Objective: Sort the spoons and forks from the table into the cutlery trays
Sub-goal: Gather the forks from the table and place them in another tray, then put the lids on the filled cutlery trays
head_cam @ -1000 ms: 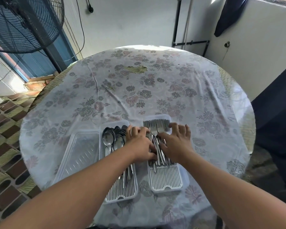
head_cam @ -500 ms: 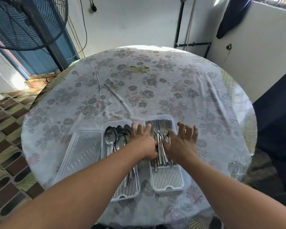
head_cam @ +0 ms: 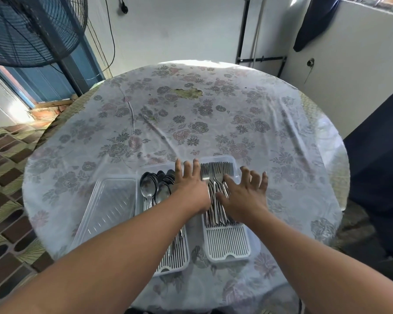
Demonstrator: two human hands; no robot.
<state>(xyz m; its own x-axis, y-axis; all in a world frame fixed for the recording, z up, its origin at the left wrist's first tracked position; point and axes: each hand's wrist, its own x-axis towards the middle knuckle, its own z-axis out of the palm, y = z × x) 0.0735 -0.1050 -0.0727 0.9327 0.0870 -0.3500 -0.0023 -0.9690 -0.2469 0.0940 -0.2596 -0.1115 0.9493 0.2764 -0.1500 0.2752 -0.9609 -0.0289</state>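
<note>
The round table (head_cam: 213, 123) is lying beyond both hands. The fork tray (head_cam: 227, 245) is sitting between them, the spoon tray (head_cam: 179, 257) under the left forearm. The left hand (head_cam: 191, 189) and right hand (head_cam: 241, 196) are spreading straight fingers, gripping nothing, flanking the forks (head_cam: 216, 177); spoons (head_cam: 154, 186) are lying just left.

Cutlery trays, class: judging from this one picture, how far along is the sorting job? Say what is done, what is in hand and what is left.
Done: the spoons lie in the middle tray and the forks in the right tray; no loose cutlery shows on the tablecloth. In hand: the left hand and right hand, fingers spread, flank the forks. Left: apparently only tidying; the clear tray holds nothing.
</note>
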